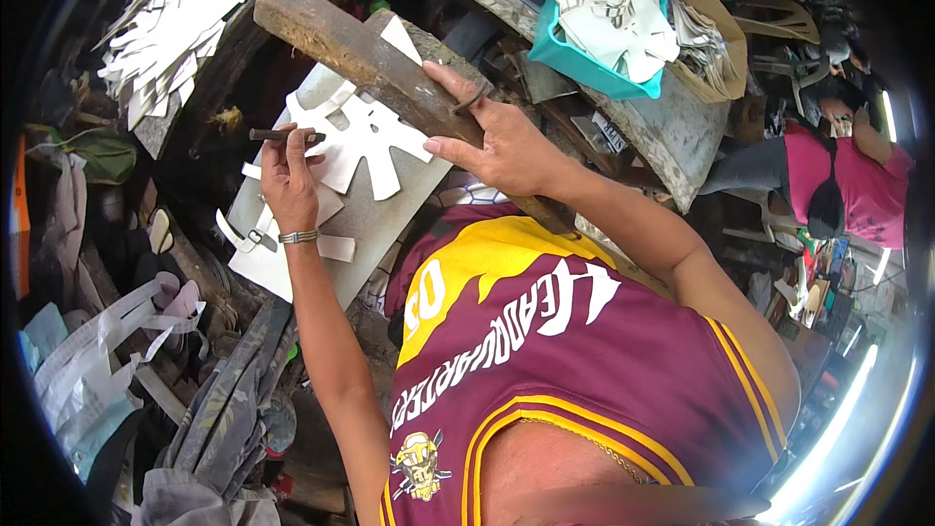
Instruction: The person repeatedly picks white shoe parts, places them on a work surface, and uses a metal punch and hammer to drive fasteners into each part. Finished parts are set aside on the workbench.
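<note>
Left hand (290,180) closed, pinching a dark rod (268,134); right hand (502,141) wrapped round a wooden bar (336,44). White cut-out (375,136) lies on the grey board (380,226) between them. We'd steady the rod, fingertips clear of the bar. We can't make out the rod's working tip; some right-hand fingers are hidden.

On the board (392,222) lies a cut sheet (353,148), and strips (337,249) lie on the board's nearer part. A wooden beam (346,44) crosses its far right side; a stick (280,134) is over its left edge. Left of the board, farther away, is a sheet pile (185,24); nearer left, a plastic bag (93,356). Right of the board, a table (687,136) carries a basket (587,70) of cut pieces (616,5). Farther right sits a person (872,193).
</note>
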